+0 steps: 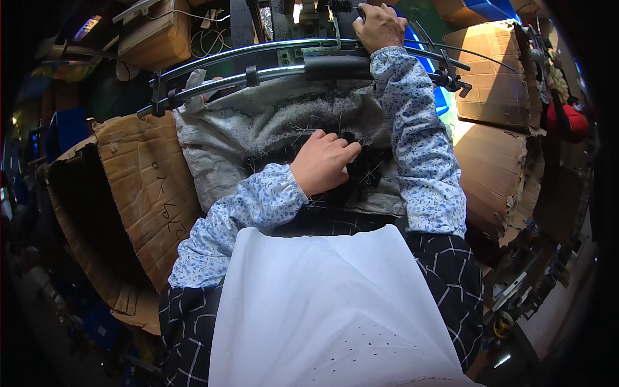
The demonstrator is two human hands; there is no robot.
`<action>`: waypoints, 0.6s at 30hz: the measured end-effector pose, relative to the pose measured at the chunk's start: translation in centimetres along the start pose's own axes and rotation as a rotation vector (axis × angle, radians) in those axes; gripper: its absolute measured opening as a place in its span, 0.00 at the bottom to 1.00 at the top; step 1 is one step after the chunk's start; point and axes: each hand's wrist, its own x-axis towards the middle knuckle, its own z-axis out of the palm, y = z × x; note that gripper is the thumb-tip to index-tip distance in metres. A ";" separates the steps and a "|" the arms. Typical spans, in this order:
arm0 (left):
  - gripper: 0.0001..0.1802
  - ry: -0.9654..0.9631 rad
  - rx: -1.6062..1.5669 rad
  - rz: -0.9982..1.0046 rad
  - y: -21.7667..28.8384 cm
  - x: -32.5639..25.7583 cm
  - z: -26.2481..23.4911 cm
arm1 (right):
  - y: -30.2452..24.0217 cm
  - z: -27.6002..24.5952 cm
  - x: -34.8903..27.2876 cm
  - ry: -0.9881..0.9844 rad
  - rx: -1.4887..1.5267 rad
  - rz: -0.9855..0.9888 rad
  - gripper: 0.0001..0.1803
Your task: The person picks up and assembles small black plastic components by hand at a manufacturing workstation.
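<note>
Head view. The left hand (pixel 324 162) rests knuckles-up, fingers curled closed on a dark bristly tuft (pixel 364 169) whose thin pale strands splay outward; the tuft lies on a grey fleecy cloth (pixel 258 126) spread across the lap. The right hand (pixel 380 27) reaches forward, closed over something at the machine head (pixel 303 16), possibly a knob; it is hidden. Curved metal rails (pixel 258 51) cross above the cloth. Cardboard boxes (pixel 148 187) flank both sides.
</note>
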 end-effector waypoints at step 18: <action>0.19 0.162 -0.490 -0.121 -1.5 -3.5 -7.3 | -2.2 -0.7 0.6 -0.047 -0.042 0.020 0.13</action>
